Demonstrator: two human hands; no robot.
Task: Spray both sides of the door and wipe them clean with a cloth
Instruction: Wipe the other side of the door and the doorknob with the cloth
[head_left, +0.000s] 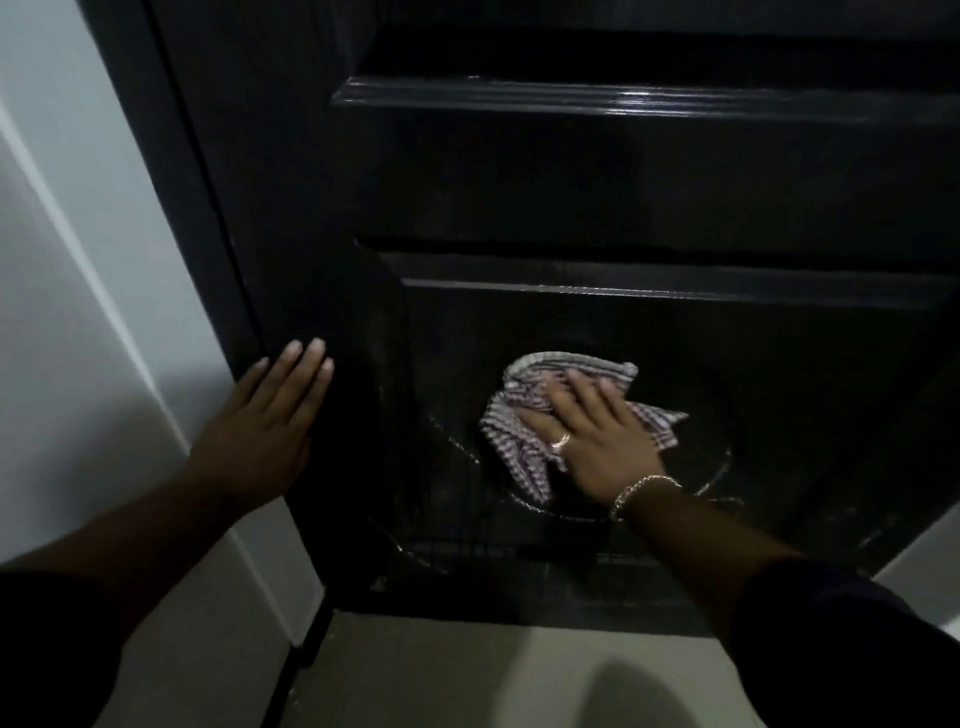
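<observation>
Dark-sleeved forearms come in from the bottom edge, over pale floor tile (467, 675). Left hand (265, 421) lies flat, fingers straight, on the left stile of the glossy black panelled wooden door (571, 182), beside the dark door frame (171, 171) and white wall (62, 260). Nothing in that grip.

Right hand (597, 441), with a ring and bracelet, presses a crumpled striped purple-and-white cloth (519, 447) against the door's lower recessed panel. Fingers are spread and nearly straight over the cloth, pressing rather than clenching. Wet arc streaks show round the cloth. No spray bottle in view.

Handling, as a judgement: the cloth is soft, light and limp, so it bunches under the palm. Best held by a flat palm over its middle, loose corners tucked in. The wet gloss paint is probably slippery. The door looks stiff and heavy but may swing, so the left-hand brace makes sense.
</observation>
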